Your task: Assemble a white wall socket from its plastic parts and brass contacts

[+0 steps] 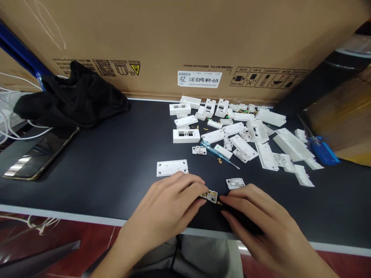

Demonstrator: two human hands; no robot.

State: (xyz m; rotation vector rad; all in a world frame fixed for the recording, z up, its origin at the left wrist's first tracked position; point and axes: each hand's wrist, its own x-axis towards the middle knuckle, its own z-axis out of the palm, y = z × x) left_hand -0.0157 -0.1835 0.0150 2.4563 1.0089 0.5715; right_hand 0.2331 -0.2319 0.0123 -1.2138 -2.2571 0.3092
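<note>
— Low in the middle of the head view, what do we have in hand?

— We have 1 small white housing (213, 196) with brass inside, near the table's front edge, pinched between thumb and fingers of our left hand (174, 199). Our right hand (266, 216) is just beside it, thumb and forefinger a little apart; 1 brass piece (219, 202) shows at the forefinger, but we cannot tell whether it is gripped.

— Which step do we take this for?

— We would judge it is work on the brass at the housing's right end; whether that is going in or coming out, we cannot tell. The next move seems to call for a steady left pinch and a fine touch from the right.

— And our count?

— Just above the hands, 1 flat white plate (171, 168), partly covered by the left, and 1 small white part (235, 183) by the right. Right of centre, 1 translucent blue screwdriver (213, 151); near the right edge, 1 blue handle (323, 150). The white plastic pieces (266, 156) between overlap too much for us to count. At the left, 1 phone (42, 152) and 1 black bag (72, 96).
</note>
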